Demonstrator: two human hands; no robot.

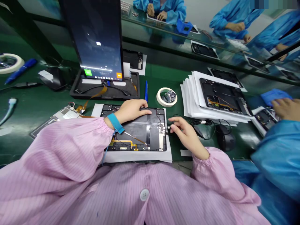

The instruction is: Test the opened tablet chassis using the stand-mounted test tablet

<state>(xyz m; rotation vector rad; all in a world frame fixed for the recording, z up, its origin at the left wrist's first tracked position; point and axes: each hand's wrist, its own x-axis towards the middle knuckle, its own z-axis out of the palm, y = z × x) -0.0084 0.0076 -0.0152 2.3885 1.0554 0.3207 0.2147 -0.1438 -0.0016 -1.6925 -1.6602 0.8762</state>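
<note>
An opened tablet chassis with black internals and orange flex cables lies on a white sheet in front of me. My left hand rests flat across its top edge, fingers stretched out, a blue wrist strap on the wrist. My right hand is at the chassis's right edge, fingers pinched on a small black cable plug at the side port. A black cable trails off to the right from there.
An upright lit tablet stands in a black tray. A tape roll, a blue pen, a stack of white sheets with another chassis and a black mouse lie nearby. People in blue coats work at right and behind.
</note>
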